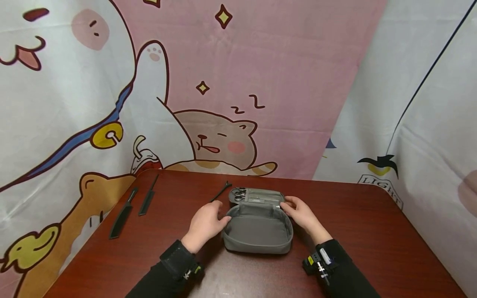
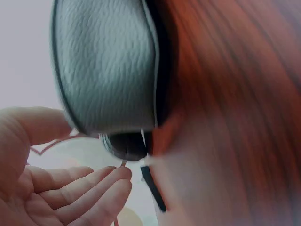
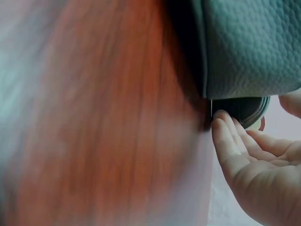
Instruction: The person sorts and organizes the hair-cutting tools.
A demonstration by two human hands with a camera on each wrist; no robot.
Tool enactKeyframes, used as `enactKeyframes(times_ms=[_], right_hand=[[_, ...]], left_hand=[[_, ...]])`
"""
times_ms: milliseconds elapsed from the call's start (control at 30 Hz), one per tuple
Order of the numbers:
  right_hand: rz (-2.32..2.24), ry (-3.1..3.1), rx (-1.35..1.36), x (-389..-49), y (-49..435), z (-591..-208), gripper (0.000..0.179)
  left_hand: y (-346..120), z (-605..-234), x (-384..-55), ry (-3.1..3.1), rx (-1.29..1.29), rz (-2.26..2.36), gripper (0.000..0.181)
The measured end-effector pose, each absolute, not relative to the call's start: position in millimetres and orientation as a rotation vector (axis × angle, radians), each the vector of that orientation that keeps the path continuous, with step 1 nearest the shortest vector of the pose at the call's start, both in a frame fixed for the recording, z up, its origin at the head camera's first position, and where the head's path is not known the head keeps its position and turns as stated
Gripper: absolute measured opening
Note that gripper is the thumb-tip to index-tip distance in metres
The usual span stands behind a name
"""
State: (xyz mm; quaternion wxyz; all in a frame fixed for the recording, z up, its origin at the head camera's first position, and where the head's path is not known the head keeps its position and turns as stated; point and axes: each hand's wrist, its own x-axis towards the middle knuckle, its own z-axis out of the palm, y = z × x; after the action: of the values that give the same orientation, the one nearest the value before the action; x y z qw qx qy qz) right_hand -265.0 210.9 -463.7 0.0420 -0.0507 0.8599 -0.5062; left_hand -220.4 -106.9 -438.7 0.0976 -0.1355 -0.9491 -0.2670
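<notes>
An unzipped grey case (image 1: pixel 257 231) lies on the table, its deep half toward me and its lid (image 1: pixel 264 195) folded out on the far side. Metal scissors (image 1: pixel 239 193) sit in the left end of the lid. At the near half's left rim is my left hand (image 1: pixel 208 223), thumb against the edge and fingers extended, as the left wrist view also shows. My right hand (image 1: pixel 301 213) is at the right side where lid and body meet; its fairly straight fingers (image 3: pixel 230 141) touch the lid's side in the right wrist view.
Two dark, flat, long-handled tools lie on the left: a wider one (image 1: pixel 122 217) and a narrower one with a thin tail (image 1: pixel 147 199). A thin black clip-like piece (image 1: pixel 221 191) lies behind my left hand. A printed cloth (image 1: pixel 290 82) hangs behind the brown table (image 1: pixel 354 219).
</notes>
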Motion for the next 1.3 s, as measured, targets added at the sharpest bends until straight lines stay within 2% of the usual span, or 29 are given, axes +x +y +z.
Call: enactKeyframes(times_ms=[300, 833, 1300], right_hand=[[-1.355, 2.794, -0.365, -253.8, 221.5, -460.4, 0.058], [-1.041, 3.124, -0.728, -233.3, 221.9, -453.1, 0.063], [-0.933, 3.157, -0.839, -221.1, 218.2, -448.9, 0.070]], left_hand=[[-143.1, -437.8, -222.4, -2.793, -0.244, -0.699, 0.063], [-199.1, -441.5, -223.1, -2.751, -0.042, -0.549, 0.077], [-248.2, -443.1, -226.5, -2.731, 0.102, -0.533, 0.077]])
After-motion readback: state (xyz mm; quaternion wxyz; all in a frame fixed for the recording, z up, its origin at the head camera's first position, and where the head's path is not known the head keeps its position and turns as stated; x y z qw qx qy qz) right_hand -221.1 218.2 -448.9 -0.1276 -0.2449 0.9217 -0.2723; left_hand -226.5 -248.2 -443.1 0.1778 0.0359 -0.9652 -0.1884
